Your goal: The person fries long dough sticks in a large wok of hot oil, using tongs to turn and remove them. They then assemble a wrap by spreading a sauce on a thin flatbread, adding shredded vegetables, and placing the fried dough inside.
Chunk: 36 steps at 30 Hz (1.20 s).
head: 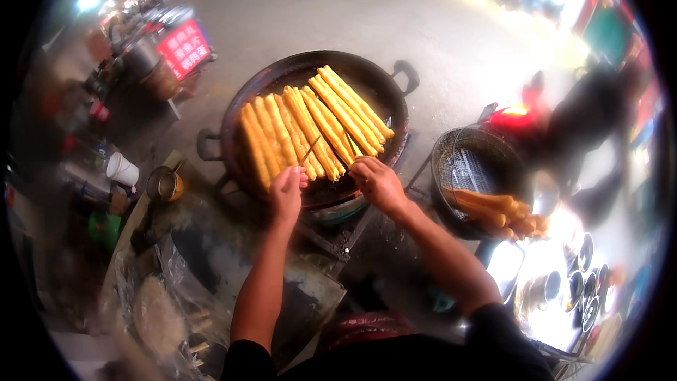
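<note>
A wide, dark frying pan (230,116) with loop handles stands in front of me. Several long, golden fried dough sticks (271,121) lie side by side in it, slanting away from me. My left hand (286,190), at the pan's near edge, grips a thin stick (310,150) that points over the dough. A second thin stick (350,144) runs from the fingers of my right hand (376,180), low over the right-hand dough sticks. Both hands hide part of the near rim. Whether either stick touches the dough, I cannot tell.
To the right, a round wire-mesh basket (465,159) holds browned dough sticks (489,209). Several metal containers (550,286) stand at lower right. Dough (158,317) lies by clear plastic at lower left, near a strainer (167,185) and white bucket (122,169). A stall bears a red sign (184,48).
</note>
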Each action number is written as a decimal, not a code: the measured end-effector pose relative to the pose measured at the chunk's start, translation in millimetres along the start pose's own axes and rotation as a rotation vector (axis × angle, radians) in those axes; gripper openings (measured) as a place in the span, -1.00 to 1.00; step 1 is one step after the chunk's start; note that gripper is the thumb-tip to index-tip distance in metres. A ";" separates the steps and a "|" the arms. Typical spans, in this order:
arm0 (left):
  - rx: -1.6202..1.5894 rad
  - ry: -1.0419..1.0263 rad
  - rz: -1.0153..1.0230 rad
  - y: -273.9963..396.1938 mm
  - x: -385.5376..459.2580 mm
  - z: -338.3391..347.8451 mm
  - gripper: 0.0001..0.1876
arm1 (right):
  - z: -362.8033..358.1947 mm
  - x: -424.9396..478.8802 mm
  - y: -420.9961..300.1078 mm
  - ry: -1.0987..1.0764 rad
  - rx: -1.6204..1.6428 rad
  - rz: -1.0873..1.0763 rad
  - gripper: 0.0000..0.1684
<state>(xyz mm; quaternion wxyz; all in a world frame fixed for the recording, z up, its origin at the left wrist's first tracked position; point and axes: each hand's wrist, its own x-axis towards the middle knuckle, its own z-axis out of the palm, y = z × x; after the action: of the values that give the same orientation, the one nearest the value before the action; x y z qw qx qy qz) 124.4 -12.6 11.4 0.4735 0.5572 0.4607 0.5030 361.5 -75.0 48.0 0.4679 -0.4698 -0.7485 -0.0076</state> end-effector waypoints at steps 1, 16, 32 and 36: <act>-0.013 0.006 0.014 0.2 1.6 0.2 -0.65 | 1.3 3.5 4.3 -0.105 -0.006 -0.010 -0.85; -0.079 -0.174 0.058 20.0 24.1 42.8 -0.67 | -37.6 5.8 46.8 0.364 0.293 0.673 -0.80; 0.134 -0.149 0.095 6.5 36.9 59.5 -0.68 | -9.8 -8.0 24.4 -0.094 -0.141 -0.090 -0.85; 0.157 -0.134 0.099 11.7 35.5 59.4 -0.69 | -27.1 -4.7 -2.6 -0.085 -0.095 -0.045 -0.82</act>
<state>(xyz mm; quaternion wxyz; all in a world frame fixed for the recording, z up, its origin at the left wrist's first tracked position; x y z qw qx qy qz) 186.6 17.3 24.7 0.4325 0.6471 0.4379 0.4499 379.0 -91.9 61.0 0.4123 -0.4747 -0.7769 -0.0337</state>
